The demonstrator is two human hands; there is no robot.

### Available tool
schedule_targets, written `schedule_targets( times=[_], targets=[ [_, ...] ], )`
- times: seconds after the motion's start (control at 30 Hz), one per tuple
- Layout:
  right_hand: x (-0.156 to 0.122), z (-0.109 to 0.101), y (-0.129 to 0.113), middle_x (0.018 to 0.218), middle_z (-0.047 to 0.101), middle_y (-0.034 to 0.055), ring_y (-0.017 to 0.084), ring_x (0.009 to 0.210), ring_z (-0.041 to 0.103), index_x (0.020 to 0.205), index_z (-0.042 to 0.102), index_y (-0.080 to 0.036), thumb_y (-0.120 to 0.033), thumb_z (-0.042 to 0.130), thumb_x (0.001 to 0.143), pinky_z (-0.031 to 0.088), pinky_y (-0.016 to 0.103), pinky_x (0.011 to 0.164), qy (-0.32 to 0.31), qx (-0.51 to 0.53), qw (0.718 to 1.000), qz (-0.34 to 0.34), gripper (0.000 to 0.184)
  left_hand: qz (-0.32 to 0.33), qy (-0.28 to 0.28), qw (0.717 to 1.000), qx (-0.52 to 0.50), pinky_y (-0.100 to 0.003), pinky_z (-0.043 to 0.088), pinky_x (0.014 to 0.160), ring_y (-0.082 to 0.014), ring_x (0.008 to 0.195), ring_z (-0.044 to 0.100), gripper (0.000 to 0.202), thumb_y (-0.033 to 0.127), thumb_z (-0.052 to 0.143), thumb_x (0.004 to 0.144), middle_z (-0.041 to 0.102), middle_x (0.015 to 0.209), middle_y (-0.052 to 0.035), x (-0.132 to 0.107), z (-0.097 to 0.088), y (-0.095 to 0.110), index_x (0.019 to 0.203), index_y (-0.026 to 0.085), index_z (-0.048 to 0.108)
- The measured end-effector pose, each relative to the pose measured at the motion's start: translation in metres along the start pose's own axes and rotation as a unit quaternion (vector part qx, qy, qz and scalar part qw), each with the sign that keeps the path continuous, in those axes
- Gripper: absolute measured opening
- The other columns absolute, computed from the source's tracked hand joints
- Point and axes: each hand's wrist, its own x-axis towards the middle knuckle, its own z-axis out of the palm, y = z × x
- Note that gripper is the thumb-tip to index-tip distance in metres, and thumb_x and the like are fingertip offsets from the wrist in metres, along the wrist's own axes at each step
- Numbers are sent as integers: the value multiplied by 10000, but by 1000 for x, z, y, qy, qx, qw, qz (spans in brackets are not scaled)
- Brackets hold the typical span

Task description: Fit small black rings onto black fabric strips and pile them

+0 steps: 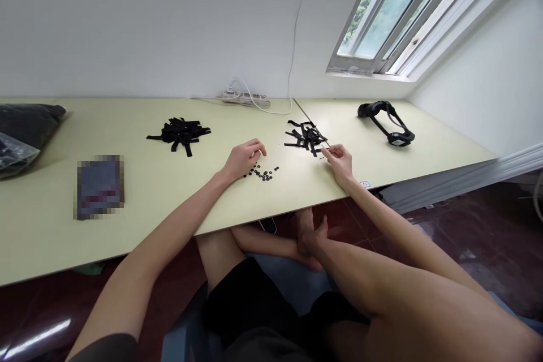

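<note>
My left hand (245, 160) rests at the table's middle with its fingers curled. Whatever it pinches, if anything, is too small to make out. Just beside it lie several small black rings (265, 174), scattered loosely. My right hand (340, 163) is closed at the near end of a long thin rod (302, 108), which slants back toward the wall. Short black strips (306, 136) lie bunched along this rod, left of my right hand; I cannot tell whether they are threaded on it. A larger heap of black strips (180, 133) is farther left.
On the pale table (161, 192) are a blurred dark packet (99, 188) and, at the far left, a dark plastic bag (25, 133). A power strip (246, 98) with a white cable sits by the wall. A black headset (388, 123) lies at the right.
</note>
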Motion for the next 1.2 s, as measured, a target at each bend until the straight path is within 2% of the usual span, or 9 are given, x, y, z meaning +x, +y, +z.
schedule_targets(
  times=[0.1, 0.2, 0.43, 0.57, 0.73, 0.9, 0.97, 1.1, 1.2],
  targets=[
    [-12, -3, -4, 976, 755, 57, 262, 928, 722, 894, 697, -262, -619, 978, 673, 638, 430, 916, -37, 6, 999, 1, 505, 1, 0, 1000, -1, -334, 514, 754, -170, 775, 679, 309, 156, 486, 1023, 804, 1150, -37, 0, 1, -1, 931, 237, 770],
    [-15, -4, -8, 1055, 799, 86, 290, 1021, 752, 964, 761, -253, -608, 934, 744, 631, 479, 1025, -54, 12, 998, -2, 451, 4, 4, 1000, 1, -333, 512, 749, -166, 761, 670, 317, 165, 481, 1034, 802, 1152, -37, 0, 1, -2, 934, 240, 772],
    [-13, -1, -8, 1083, 815, 81, 298, 1101, 764, 1039, 776, -261, -499, 893, 753, 571, 517, 1154, -39, 33, 999, -18, 390, 4, -7, 1000, -12, -334, 519, 756, -179, 824, 696, 303, 163, 486, 1019, 796, 1139, -42, 0, 2, 2, 928, 236, 766],
    [-15, 2, -12, 1064, 809, 72, 280, 1028, 774, 1037, 762, -265, -503, 907, 751, 613, 490, 1084, -44, 38, 998, -22, 399, 15, -10, 1000, -12, -340, 515, 755, -185, 856, 705, 315, 164, 475, 1034, 792, 1143, -45, -1, 2, 3, 939, 237, 766],
    [-19, 5, -19, 1019, 797, 62, 243, 841, 746, 1032, 770, -269, -564, 908, 836, 685, 450, 864, -124, 10, 991, -38, 380, 8, -12, 1000, -8, -343, 493, 742, -170, 782, 660, 302, 152, 482, 1033, 790, 1144, -38, -3, -2, 7, 946, 242, 756],
    [-28, 8, -21, 1002, 807, 54, 267, 928, 786, 1032, 782, -285, -605, 917, 881, 700, 494, 988, -164, 29, 984, -60, 379, 6, -31, 1000, -1, -344, 500, 760, -165, 776, 658, 304, 160, 472, 1065, 785, 1188, -42, -7, -2, 16, 1000, 249, 755],
    [-31, 19, -25, 1047, 819, 56, 281, 1002, 804, 1058, 785, -292, -595, 921, 888, 694, 506, 1032, -165, 58, 983, -54, 373, 14, -38, 999, -9, -341, 509, 761, -161, 783, 660, 305, 165, 463, 1091, 781, 1205, -44, -9, -1, 20, 1044, 253, 751],
    [-27, 64, -47, 1131, 828, 52, 268, 1065, 813, 1105, 798, -299, -550, 903, 939, 679, 492, 1077, -272, 108, 954, -67, 318, 28, -36, 998, -38, -338, 582, 871, -192, 997, 715, 324, 162, 473, 1121, 749, 1281, -67, -11, -2, 23, 1323, 278, 699],
    [-15, 106, -69, 1138, 830, 53, 266, 1070, 808, 1119, 803, -299, -561, 891, 949, 686, 475, 1017, -336, 124, 929, -97, 325, 15, 18, 999, -28, -382, 611, 1020, -227, 1195, 709, 411, 182, 583, 1104, 678, 1445, -93, -9, -9, 23, 1492, 312, 613]
  ],
)
